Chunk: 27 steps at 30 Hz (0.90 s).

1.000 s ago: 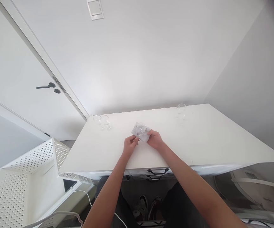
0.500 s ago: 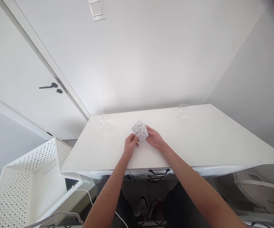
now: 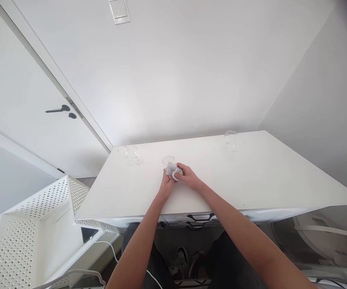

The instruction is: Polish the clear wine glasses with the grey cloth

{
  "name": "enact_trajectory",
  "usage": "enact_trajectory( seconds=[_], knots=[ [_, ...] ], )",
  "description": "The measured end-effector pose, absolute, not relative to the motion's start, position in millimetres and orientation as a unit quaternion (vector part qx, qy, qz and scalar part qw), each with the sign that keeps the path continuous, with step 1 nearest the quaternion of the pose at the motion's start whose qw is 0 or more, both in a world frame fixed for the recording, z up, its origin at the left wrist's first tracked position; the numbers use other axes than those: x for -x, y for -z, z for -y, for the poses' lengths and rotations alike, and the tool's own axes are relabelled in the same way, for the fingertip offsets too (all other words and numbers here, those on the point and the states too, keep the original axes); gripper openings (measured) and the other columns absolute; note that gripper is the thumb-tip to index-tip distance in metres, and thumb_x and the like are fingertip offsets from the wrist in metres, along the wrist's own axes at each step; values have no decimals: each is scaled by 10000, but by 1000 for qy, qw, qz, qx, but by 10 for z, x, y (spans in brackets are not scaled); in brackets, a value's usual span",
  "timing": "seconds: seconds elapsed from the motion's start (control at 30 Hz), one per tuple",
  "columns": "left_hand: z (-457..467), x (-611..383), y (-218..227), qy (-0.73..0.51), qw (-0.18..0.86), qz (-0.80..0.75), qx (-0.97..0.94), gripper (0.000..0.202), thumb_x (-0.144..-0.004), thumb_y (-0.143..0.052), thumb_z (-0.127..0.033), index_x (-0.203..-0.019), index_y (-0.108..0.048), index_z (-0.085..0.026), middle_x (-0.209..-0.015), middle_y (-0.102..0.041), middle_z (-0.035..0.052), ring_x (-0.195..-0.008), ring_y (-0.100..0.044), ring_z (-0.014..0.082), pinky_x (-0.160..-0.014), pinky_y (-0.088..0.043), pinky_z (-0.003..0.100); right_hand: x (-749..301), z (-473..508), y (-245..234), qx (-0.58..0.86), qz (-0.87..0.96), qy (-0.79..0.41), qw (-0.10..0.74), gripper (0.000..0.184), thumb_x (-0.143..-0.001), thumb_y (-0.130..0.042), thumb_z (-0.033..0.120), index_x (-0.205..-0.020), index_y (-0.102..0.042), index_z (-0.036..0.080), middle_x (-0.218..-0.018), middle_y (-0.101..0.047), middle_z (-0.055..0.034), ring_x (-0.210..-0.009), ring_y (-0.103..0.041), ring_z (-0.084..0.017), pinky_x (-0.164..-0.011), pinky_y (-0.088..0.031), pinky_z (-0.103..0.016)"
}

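Over the middle of the white table (image 3: 260, 172), the left hand (image 3: 166, 185) is curled around a clear glass (image 3: 168, 161), and the right hand (image 3: 188, 176) is closed on crumpled white wrap (image 3: 170, 169) against it. The glass's round rim pokes out at eleven o'clock from the hands. Two more glasses (image 3: 134, 151) stand at ten o'clock, and another one (image 3: 230, 139) stands at two.

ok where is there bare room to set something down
The white tabletop is bare right of the right hand, before the clear glassware at back right, and left of the left hand, before the clear round-bowled glasses. Crowded: the middle, where both hands hold a clear glass and crumpled whitish material.
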<state>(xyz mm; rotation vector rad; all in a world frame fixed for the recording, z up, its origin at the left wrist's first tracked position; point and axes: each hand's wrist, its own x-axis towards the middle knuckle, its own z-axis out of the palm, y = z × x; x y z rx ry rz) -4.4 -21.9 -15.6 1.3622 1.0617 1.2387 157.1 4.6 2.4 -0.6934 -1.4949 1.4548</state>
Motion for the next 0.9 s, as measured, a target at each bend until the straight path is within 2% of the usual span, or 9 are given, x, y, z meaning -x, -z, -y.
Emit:
enact_trajectory(
  seconds=[0.17,0.27,0.37,0.43,0.57,0.63,0.7,0.83,0.9],
  knots=[
    [292,99,63,-517,471,-414,-583,522,-977,-621,-515,-1406,-509,-240,-1385,-583,111,-1286,-574,269,-1086,-488,414,-1595,-61,6,262,535,-680,426,471,-822,-801,556,-1143,-706,225,-1003,-693,-50,-880,-626,-220,-754,-517,-319],
    [310,124,49,-543,477,-394,-568,573,-964,-648,-519,-1447,-488,-255,-1502,-544,126,-1396,-521,286,-1150,-443,432,-1607,-51,11,256,505,-727,389,442,-833,-789,565,-1073,-727,199,-927,-692,-55,-778,-615,-190,-681,-498,-294],
    [298,131,63,-582,486,-376,-532,593,-965,-645,-543,-1445,-469,-243,-1507,-566,160,-1440,-506,295,-1168,-430,468,-1600,-37,14,254,521,-732,357,445,-852,-752,596,-1010,-733,180,-838,-673,-49,-711,-593,-178,-648,-483,-296],
    [282,134,75,-599,477,-375,-523,610,-954,-664,-548,-1438,-465,-235,-1443,-614,170,-1392,-557,296,-1140,-456,478,-1578,-21,18,270,566,-688,365,437,-848,-746,596,-996,-730,185,-834,-674,-45,-725,-596,-191,-660,-493,-313],
    [261,144,84,-619,426,-397,-527,641,-918,-730,-508,-1434,-450,-251,-1356,-647,139,-1262,-631,257,-1067,-503,435,-1499,24,26,354,657,-482,459,316,-841,-770,476,-1038,-728,232,-899,-712,-35,-795,-606,-207,-755,-499,-342],
    [261,148,81,-623,415,-404,-525,623,-924,-723,-507,-1424,-449,-255,-1344,-644,133,-1222,-641,246,-1046,-512,426,-1469,34,17,365,663,-457,468,286,-849,-763,449,-1048,-730,246,-899,-720,-32,-794,-607,-206,-759,-498,-343],
    [264,149,78,-629,413,-405,-520,580,-936,-697,-532,-1387,-476,-243,-1315,-646,135,-1203,-643,248,-1040,-514,427,-1466,30,-9,340,640,-529,441,279,-835,-772,467,-981,-735,233,-857,-712,-33,-767,-609,-202,-713,-507,-330],
    [278,146,77,-623,428,-392,-524,537,-940,-661,-587,-1306,-537,-214,-1276,-648,148,-1204,-636,266,-1016,-521,425,-1542,10,-66,237,526,-750,325,366,-833,-767,539,-861,-717,177,-772,-678,-54,-684,-627,-195,-649,-535,-334],
    [284,144,71,-619,433,-383,-533,569,-927,-679,-589,-1334,-529,-219,-1285,-647,150,-1199,-636,268,-1005,-526,430,-1583,8,-69,219,505,-778,304,373,-820,-790,526,-865,-714,163,-782,-677,-56,-680,-630,-189,-665,-534,-336]
  ],
)
